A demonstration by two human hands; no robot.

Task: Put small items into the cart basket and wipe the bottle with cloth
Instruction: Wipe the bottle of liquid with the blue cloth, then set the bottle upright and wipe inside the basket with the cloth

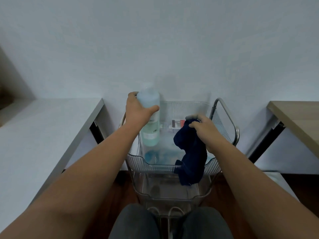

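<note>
Bottle [150, 118] stands near upright in the middle of the frame, its long axis running top to bottom and leaning slightly, the upper end rising above the back rim of the basket [165, 165] and the flat base hanging just over the basket's left side. It is a smooth cylinder of translucent plastic, pale blue at the top and shading to green lower down, with a light label and small dark print partway down. Its cap end is blurred and cannot be made out.

Left hand [138, 111] grips the bottle's upper half, thumb across the front and fingers curled round the far side. Right hand [203, 128], to the right of centre, pinches the top of a dark blue cloth [191, 152], its fingers curled around the gathered fabric. The cloth is thick and napped like towelling, crumpled, and hangs down in a long fold over the basket's front right rim. Bottle and cloth are apart.

Clear, ribbed plastic forms the basket walls, with a dipped front edge; it sits in a cart with a bent metal tube frame [224, 109] at the right. Small items [177, 124], red, white and grey, lie by the back wall. A second clear tier sits below. A white surface [43, 126] fills the left, a wood-toned one [296, 118] the right edge.
</note>
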